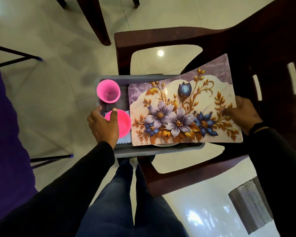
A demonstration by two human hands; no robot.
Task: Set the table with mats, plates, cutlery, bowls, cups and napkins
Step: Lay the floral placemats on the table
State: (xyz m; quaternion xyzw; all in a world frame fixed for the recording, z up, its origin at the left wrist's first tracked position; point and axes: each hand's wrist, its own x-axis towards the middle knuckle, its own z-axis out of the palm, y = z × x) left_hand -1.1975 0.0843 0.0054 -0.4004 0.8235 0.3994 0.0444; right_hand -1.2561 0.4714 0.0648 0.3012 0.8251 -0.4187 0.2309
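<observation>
1. Nearest me, my legs in jeans stood over the pale tiled floor, with both my dark sleeves reaching forward.
2. My left hand curled over the near rim of the pink bowl, thumb on its edge and fingers hooked round the left side, so I had hold of it.
3. That bowl sat in the left part of the grey tray, on a white napkin that showed beneath it.
4. My right hand pinched the right end of the floral mat, thumb on top and fingers underneath.
5. The mat's long axis ran left to right across the tray; its right end overhung the tray and bowed upward, its printed side facing up.
6. A pale rounded edge showed under the mat's near edge; I could not tell what it was.
7. Beyond the bowl, the pink cup stood upright in the tray's far left corner, mouth up.
8. The tray rested on a dark brown plastic chair.
</observation>
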